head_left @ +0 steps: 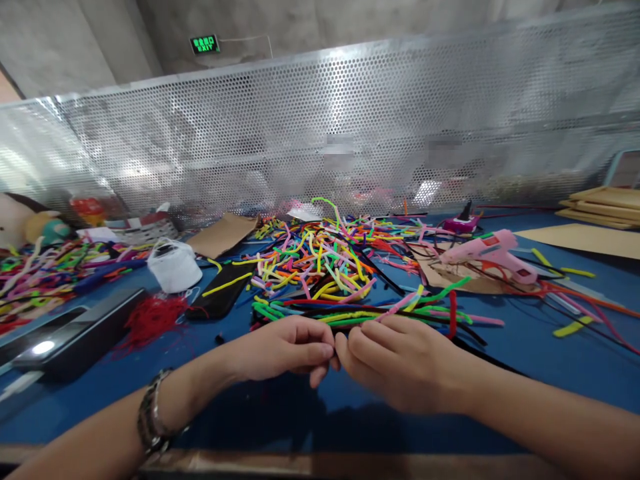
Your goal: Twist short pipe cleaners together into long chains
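Observation:
My left hand [295,350] and my right hand [405,363] meet above the front of the blue table, fingertips touching or nearly so. The left is closed with thumb and fingers pinched together. My right hand's fingers are curled in, its back turned to me. Whatever lies between the fingertips is too small or hidden to make out. Just behind the hands is a row of long pipe cleaners [280,311] in green, black, red and yellow. Farther back rises a heap of short, many-coloured pipe cleaners [320,257].
A pink glue gun [500,253] rests on cardboard at right. Left of the heap are a black phone [223,291], a white face mask [175,267], tangled red thread [155,320] and a dark power bank [83,337]. A perforated metal panel [280,127] stands behind the table.

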The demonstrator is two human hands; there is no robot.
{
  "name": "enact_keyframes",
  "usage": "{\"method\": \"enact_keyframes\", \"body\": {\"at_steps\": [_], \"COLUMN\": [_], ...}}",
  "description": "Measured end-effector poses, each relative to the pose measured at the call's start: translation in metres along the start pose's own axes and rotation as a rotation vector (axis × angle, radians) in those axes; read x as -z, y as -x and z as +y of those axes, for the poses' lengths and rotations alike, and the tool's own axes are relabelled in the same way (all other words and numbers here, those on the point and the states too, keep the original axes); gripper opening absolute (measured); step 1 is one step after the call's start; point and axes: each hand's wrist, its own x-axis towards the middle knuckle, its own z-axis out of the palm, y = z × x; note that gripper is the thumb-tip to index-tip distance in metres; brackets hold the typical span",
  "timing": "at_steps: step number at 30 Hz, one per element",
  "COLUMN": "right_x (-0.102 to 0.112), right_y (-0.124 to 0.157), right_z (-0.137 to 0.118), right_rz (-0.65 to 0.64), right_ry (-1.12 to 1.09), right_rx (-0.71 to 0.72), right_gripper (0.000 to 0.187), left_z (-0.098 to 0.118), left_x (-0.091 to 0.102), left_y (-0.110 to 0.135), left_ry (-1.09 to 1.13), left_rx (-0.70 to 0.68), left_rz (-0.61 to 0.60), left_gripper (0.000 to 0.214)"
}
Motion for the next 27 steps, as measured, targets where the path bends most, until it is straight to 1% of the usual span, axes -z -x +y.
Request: {"method": "enact_keyframes", "body": {"at_steps": [5,6,10,11,14,16,18,23,27], "right_x": [0.001,0.0015,0.0044,0.0051,0.007,0.0076,0.0078,0.0078,0.0076], "right_y": [-0.0002,-0.0003,-0.0011,-0.0014,-0.0024,-0.0029,-0.0032,-0.003,-0.0025], "right_z": [0.0,0.0002,0.002,0.0024,0.0029,0.0026,0.0021,0.0013,0.0019], "right_rz": [0.007,0.021,0.061,0.073,0.109,0.105,0.089,0.051,0.039], "right_ry": [-0.008,-0.011,-0.035,-0.037,-0.04,-0.044,-0.042,-0.007,0.028], "right_rx": [-0.008,-0.005,0.055,0.071,0.081,0.065,0.049,0.069,0.095], "right_gripper": [0.024,0.024,0.022,0.021,0.021,0.024,0.027,0.031,0.029], "left_z": [-0.0016,-0.0006,0.0034,0.0039,0.0039,0.0036,0.0033,0.0011,-0.0003], "left_x": [-0.0011,-0.0016,-0.0025,-0.0024,-0.0023,-0.0029,-0.004,-0.0059,-0.0055], "left_y": [-0.0015,-0.0009,0.0027,0.0033,0.003,0.0012,-0.0009,-0.0025,-0.0001], "left_ry": [-0.027,-0.014,0.028,0.03,0.048,0.066,0.069,0.12,0.158], "left_rx": [0.008,0.016,0.083,0.085,0.033,-0.002,-0.01,-0.029,-0.044], "left_rz": [0.061,0.049,-0.074,-0.082,-0.01,0.048,0.074,0.069,0.027], "left_gripper": [0.028,0.028,0.027,0.028,0.032,0.034,0.036,0.034,0.031]}}
